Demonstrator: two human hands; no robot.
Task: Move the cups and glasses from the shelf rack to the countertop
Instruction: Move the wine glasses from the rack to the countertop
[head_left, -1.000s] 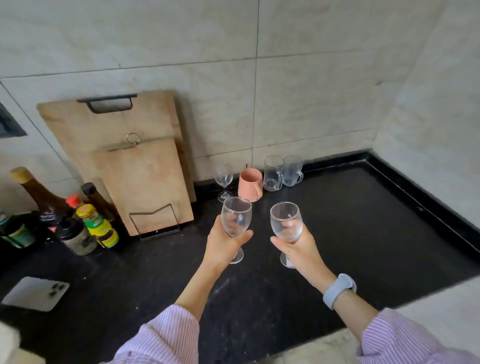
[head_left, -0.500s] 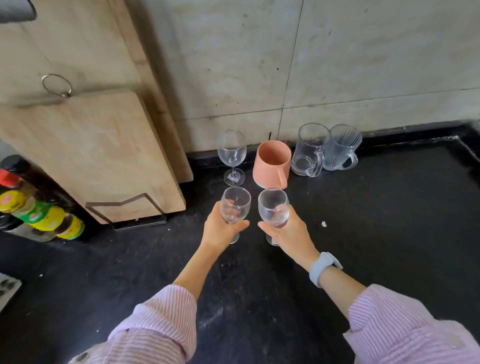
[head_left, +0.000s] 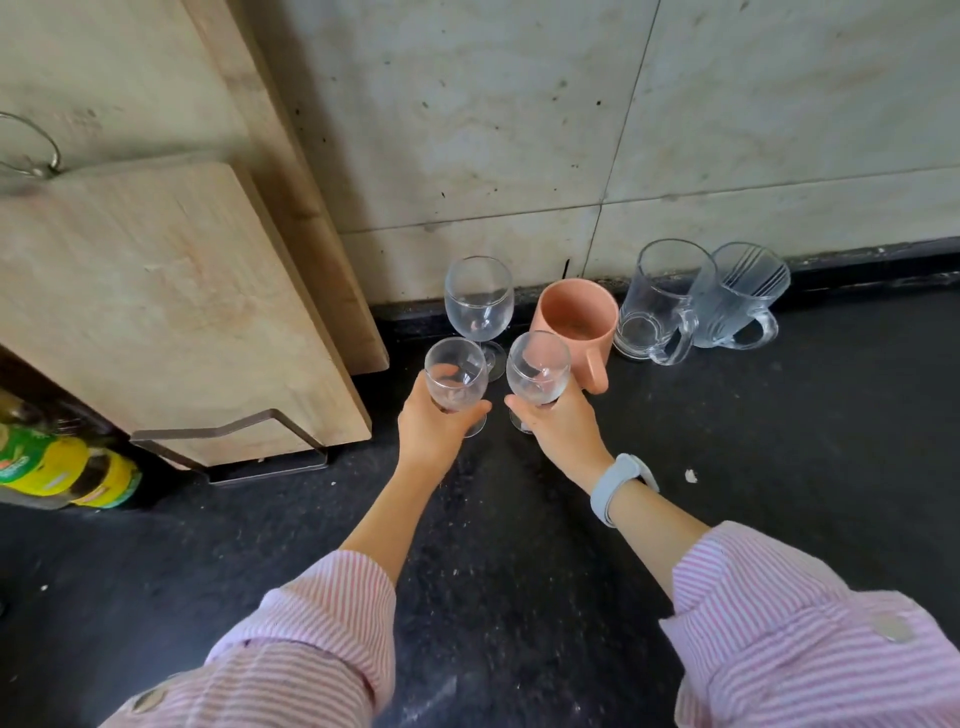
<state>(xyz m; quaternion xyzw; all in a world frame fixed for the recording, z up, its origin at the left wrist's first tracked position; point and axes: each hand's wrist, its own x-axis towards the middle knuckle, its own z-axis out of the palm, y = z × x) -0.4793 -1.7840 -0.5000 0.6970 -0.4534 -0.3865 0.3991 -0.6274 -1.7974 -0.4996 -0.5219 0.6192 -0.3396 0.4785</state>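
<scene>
— Holding a glass in each hand? Where are they?
— Yes. Left hand is wrapped round the left glass. Right hand is wrapped round the right glass. Both are just above the black worktop, in front of the standing glass and pink cup.
— How to do it well?
— I think go down slowly, keep them straight, leave a gap, feel each foot sit flat, then let go.
</scene>
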